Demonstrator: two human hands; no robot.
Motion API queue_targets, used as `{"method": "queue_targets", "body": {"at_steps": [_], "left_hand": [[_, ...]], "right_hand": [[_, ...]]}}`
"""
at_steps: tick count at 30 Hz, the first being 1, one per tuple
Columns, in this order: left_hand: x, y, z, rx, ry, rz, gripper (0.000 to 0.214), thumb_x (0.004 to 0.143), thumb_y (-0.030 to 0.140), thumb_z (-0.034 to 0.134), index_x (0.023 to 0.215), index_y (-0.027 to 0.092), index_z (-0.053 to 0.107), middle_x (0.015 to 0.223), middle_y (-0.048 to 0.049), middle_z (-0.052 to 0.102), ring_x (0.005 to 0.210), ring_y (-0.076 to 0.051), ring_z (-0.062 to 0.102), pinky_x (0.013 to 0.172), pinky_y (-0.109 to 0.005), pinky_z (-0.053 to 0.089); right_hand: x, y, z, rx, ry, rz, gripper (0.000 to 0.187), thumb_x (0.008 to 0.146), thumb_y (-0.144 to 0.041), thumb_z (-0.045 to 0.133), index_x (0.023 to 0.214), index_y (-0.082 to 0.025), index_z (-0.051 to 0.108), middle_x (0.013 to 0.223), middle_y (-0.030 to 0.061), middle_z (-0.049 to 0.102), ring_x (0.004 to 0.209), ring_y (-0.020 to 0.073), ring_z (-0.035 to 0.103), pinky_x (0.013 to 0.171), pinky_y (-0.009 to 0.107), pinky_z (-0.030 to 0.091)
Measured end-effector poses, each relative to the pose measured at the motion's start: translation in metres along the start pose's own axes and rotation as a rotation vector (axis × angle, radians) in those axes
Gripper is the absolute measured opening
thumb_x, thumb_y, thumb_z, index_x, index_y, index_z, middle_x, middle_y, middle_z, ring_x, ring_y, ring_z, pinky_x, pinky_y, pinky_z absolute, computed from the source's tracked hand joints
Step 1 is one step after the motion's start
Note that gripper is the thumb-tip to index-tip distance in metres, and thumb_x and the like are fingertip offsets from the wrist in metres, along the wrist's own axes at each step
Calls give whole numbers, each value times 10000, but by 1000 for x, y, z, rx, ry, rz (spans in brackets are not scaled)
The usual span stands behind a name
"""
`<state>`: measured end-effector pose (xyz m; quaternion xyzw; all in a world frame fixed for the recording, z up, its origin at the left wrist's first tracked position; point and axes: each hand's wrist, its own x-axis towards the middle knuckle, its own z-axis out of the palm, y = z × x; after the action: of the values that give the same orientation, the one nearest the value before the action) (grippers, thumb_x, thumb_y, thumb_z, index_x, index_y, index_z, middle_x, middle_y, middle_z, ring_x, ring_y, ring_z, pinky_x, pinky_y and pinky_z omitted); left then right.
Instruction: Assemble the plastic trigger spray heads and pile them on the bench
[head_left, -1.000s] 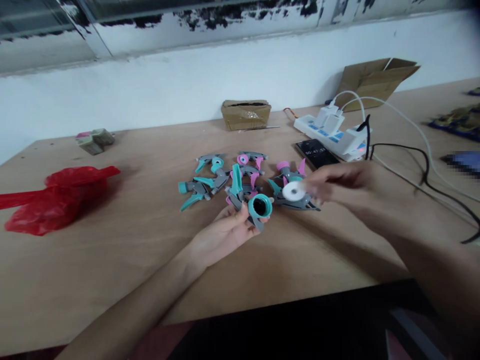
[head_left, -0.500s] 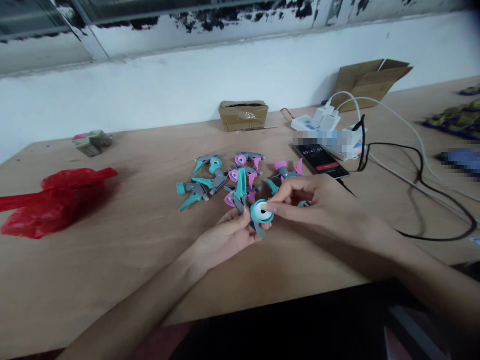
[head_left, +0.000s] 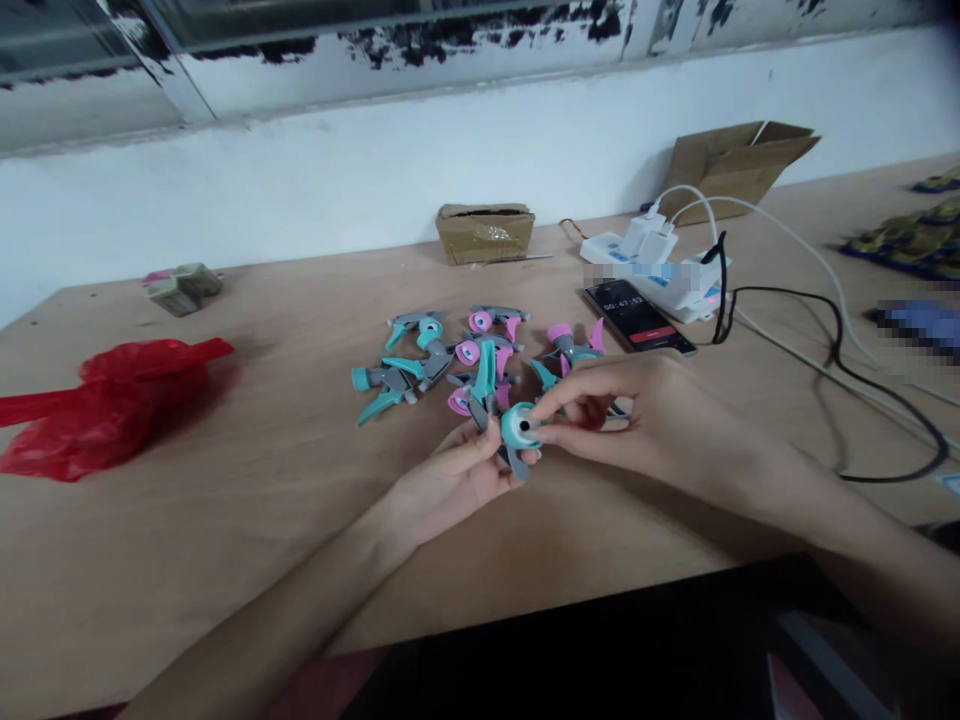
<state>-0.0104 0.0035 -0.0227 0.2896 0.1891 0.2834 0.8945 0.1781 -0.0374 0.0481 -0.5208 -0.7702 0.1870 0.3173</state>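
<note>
My left hand (head_left: 461,470) is closed around a teal and grey trigger sprayer head (head_left: 514,430), its collar opening turned toward me with a white inner part and dark central hole showing. The teal trigger stands upward. My right hand (head_left: 645,405) has its thumb and index finger pinched at the right side of that opening; whether a small piece sits between the fingertips I cannot make out. Beyond the hands lie several more sprayer heads, some grey with teal (head_left: 386,385), others grey with pink (head_left: 574,342). The right hand partly covers a few of them.
A red plastic bag (head_left: 127,400) lies at left, with small blocks (head_left: 184,288) behind it. A small cardboard box (head_left: 486,235) and a larger open one (head_left: 731,170) stand along the wall. At right are a phone (head_left: 637,315), a power strip (head_left: 675,275) and looping cables (head_left: 832,315).
My right fingertips have shifted slightly at the collar, toward its right side, uncovering more of the dark hole. The left hand keeps its hold on the sprayer head.
</note>
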Motion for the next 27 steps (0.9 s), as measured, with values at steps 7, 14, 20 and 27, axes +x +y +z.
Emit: {"method": "queue_targets", "body": {"at_steps": [7,14,20,27], "left_hand": [[0,-1,0,7,47,-7,210,763,279,694,905,137,632,881,-31,618,779,-121,580,700,-232,430],[0,-4,-7,25,79,-9,206,794,307,658,899,133,622,864,-32,607,784,-113,562,767,-255,428],[1,-5,-7,56,74,15,231,800,310,648,962,146,628,892,-40,591,833,-129,549,822,-281,418],[0,-4,-4,91,89,84,189,806,295,643,938,160,636,942,-44,601,896,-146,545,880,-312,397]], "right_hand": [[1,0,2,-138,23,-48,88,771,-283,629,794,-299,712,632,-66,658,527,83,540,493,217,362],[-1,-6,9,-248,4,-30,115,789,-245,595,846,-266,692,643,-56,667,567,97,572,516,230,355],[3,-8,13,-133,-26,66,79,755,-206,609,808,-242,657,617,-66,654,530,79,553,505,205,358],[-3,12,32,289,28,59,135,810,-286,588,905,-210,646,595,-55,591,528,70,529,500,174,409]]}}
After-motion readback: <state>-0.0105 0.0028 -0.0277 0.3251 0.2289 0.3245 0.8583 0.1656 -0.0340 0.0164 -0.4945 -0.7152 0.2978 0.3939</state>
